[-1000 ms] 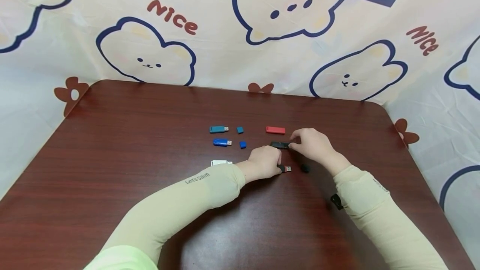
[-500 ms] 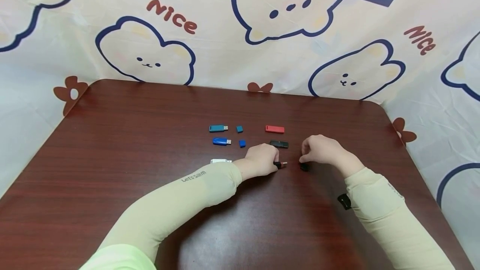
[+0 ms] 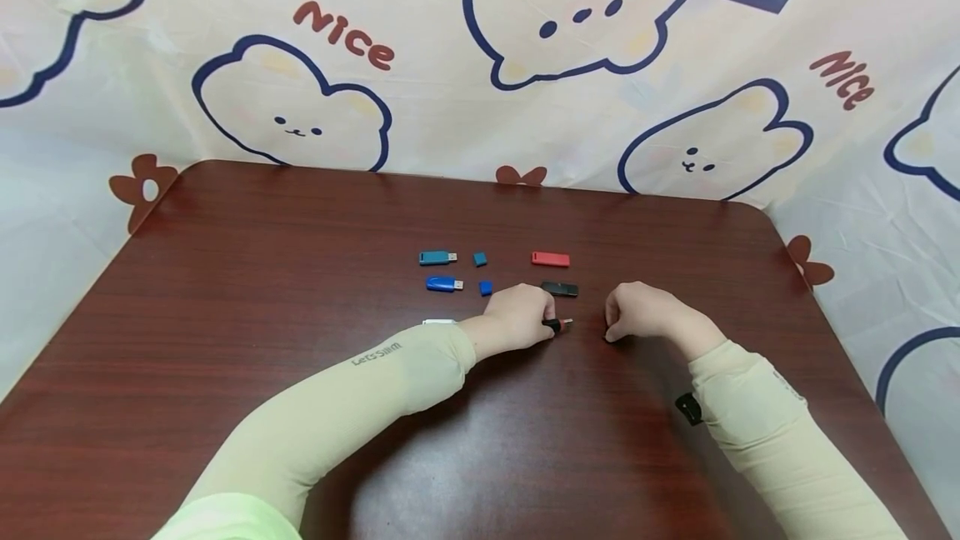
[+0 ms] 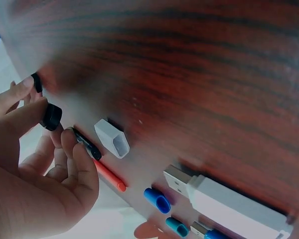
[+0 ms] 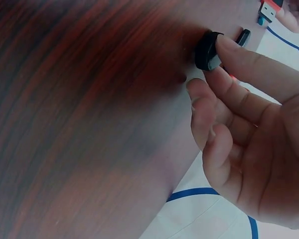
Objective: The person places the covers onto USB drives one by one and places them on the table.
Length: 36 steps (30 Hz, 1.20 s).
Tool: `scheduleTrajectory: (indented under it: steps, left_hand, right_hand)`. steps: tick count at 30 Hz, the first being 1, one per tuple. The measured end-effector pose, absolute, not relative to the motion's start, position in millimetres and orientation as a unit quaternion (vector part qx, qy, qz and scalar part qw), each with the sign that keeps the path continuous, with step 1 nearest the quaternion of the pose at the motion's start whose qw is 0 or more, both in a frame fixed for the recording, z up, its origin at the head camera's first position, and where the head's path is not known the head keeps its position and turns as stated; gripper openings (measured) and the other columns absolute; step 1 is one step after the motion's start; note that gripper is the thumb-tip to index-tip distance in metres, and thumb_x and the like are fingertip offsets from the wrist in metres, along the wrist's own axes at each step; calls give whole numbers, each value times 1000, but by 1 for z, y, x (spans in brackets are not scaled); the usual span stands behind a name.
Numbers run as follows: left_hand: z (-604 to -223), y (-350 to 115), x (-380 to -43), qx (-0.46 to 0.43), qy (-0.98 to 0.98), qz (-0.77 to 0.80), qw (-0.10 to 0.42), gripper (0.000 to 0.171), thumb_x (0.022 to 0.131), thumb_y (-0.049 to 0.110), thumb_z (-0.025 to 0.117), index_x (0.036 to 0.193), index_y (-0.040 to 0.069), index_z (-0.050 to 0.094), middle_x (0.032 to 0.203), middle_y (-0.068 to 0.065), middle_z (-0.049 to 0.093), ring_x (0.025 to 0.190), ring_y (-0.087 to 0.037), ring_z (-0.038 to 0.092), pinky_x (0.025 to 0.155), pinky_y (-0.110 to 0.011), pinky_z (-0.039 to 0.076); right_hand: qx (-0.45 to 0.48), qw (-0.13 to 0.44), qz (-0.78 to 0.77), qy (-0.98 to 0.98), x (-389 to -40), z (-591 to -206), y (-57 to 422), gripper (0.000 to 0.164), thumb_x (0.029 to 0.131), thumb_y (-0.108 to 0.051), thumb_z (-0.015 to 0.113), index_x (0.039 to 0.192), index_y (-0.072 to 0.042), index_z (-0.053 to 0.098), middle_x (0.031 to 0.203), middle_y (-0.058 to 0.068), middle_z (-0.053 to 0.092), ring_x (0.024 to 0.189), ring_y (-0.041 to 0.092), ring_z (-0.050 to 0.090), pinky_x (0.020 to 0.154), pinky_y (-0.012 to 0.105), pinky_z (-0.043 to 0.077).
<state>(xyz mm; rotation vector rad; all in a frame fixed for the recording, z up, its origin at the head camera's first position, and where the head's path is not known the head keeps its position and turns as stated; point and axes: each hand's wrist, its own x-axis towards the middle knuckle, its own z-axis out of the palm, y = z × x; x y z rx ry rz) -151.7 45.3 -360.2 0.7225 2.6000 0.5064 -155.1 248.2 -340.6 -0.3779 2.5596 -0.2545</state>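
Note:
My left hand [image 3: 517, 317] pinches a black-and-red USB flash drive [image 3: 557, 325], whose bare metal plug points right. The drive's black end [image 4: 52, 116] shows between thumb and finger in the left wrist view. To the right, my right hand [image 3: 648, 315] pinches a small black cap [image 5: 206, 51] between thumb and index finger, with the other fingers curled below. A gap separates plug and cap. Behind the hands lie a black flash drive [image 3: 559, 289] and a red flash drive [image 3: 551, 259], both without a visible plug.
On the left lie a teal drive [image 3: 435, 258] with its cap [image 3: 480, 259], a blue drive [image 3: 442, 283] with its cap [image 3: 486, 287], and a white drive [image 4: 239, 209] with its cap [image 4: 109, 137]. My left forearm partly covers the white drive. A patterned curtain [image 3: 450, 123] borders the table.
My right hand has moved from beside the black flash drive toward the front right and now pinches the black cap. My left hand has shifted slightly back and left with the black-and-red drive.

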Motion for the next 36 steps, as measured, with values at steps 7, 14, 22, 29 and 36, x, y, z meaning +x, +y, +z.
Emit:
scheduleTrajectory:
  steps: [7, 14, 22, 29, 36]
  left_hand:
    - [-361, 44, -152, 254, 928, 191, 192, 9, 87, 28, 66, 81, 21, 65, 79, 7, 61, 71, -7, 52, 57, -22, 40]
    - [-358, 43, -151, 260, 929, 192, 180, 8, 87, 28, 66, 82, 22, 67, 83, 6, 63, 73, -6, 52, 58, -22, 41]
    - [-357, 41, -152, 246, 928, 216, 179, 7, 87, 27, 65, 84, 22, 68, 82, 7, 63, 70, -7, 51, 57, -22, 40]
    - [-355, 39, -153, 243, 921, 241, 186, 10, 89, 27, 64, 91, 20, 70, 86, 5, 64, 69, -8, 51, 56, -21, 38]
    - [-352, 36, -155, 232, 909, 289, 192, 16, 90, 24, 62, 100, 15, 71, 103, 2, 69, 81, -10, 57, 65, -23, 43]
  right_hand:
    - [-142, 268, -88, 949, -153, -341, 243, 16, 74, -14, 71, 68, -11, 56, 65, -1, 52, 58, 13, 45, 55, 26, 35]
    - [-146, 238, -116, 953, -151, -338, 243, 13, 75, -8, 67, 72, -9, 55, 68, 0, 49, 58, 13, 43, 56, 26, 35]
    - [-155, 230, -172, 945, -150, -331, 241, 6, 79, -8, 67, 79, -8, 61, 66, 0, 52, 60, 12, 45, 57, 26, 38]
    - [-159, 219, -222, 937, -149, -328, 241, 5, 82, -6, 64, 86, -5, 68, 75, 1, 61, 67, 12, 50, 60, 27, 42]
    - [-111, 235, -298, 919, -147, -325, 241, 16, 86, -8, 62, 99, 0, 67, 76, 4, 63, 65, 14, 55, 61, 31, 49]
